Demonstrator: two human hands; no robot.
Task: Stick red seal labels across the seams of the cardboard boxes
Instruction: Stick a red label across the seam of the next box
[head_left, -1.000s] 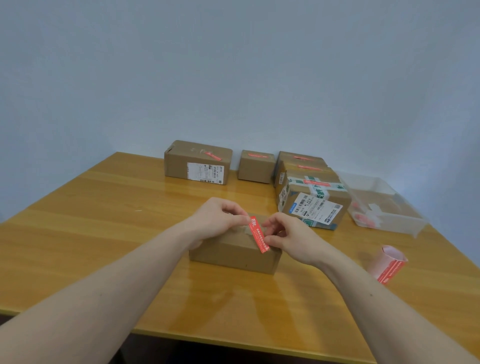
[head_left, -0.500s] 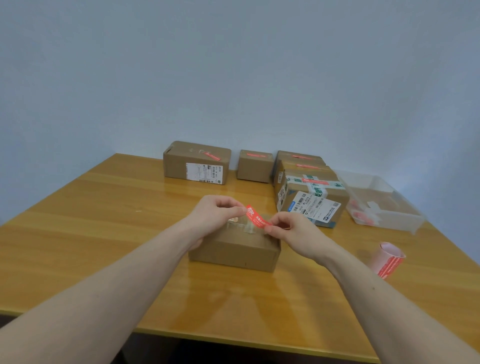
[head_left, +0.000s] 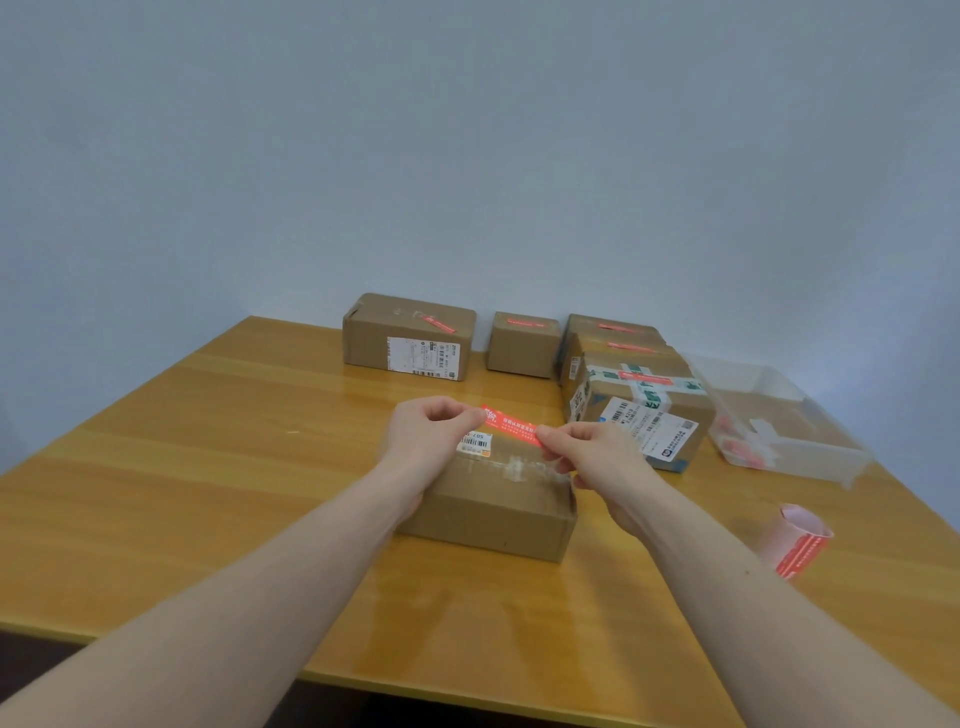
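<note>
A red seal label (head_left: 511, 424) is stretched between my two hands, just above the far edge of a flat cardboard box (head_left: 493, 512) in the middle of the table. My left hand (head_left: 434, 439) pinches the label's left end and my right hand (head_left: 592, 449) pinches its right end. The box top carries clear tape and a small barcode sticker (head_left: 475, 442). The label hangs nearly level, its printed face up. Whether it touches the box I cannot tell.
Several cardboard boxes with red labels stand at the back: one at left (head_left: 410, 338), a small one (head_left: 522, 345), a stack at right (head_left: 641, 400). A clear plastic bin (head_left: 789, 426) sits far right. A roll of red labels (head_left: 797, 540) lies near the right edge.
The label has swung from hanging down at the box's front corner to lying stretched level between both hands over the box's far edge. Both hands moved apart and away from me.
</note>
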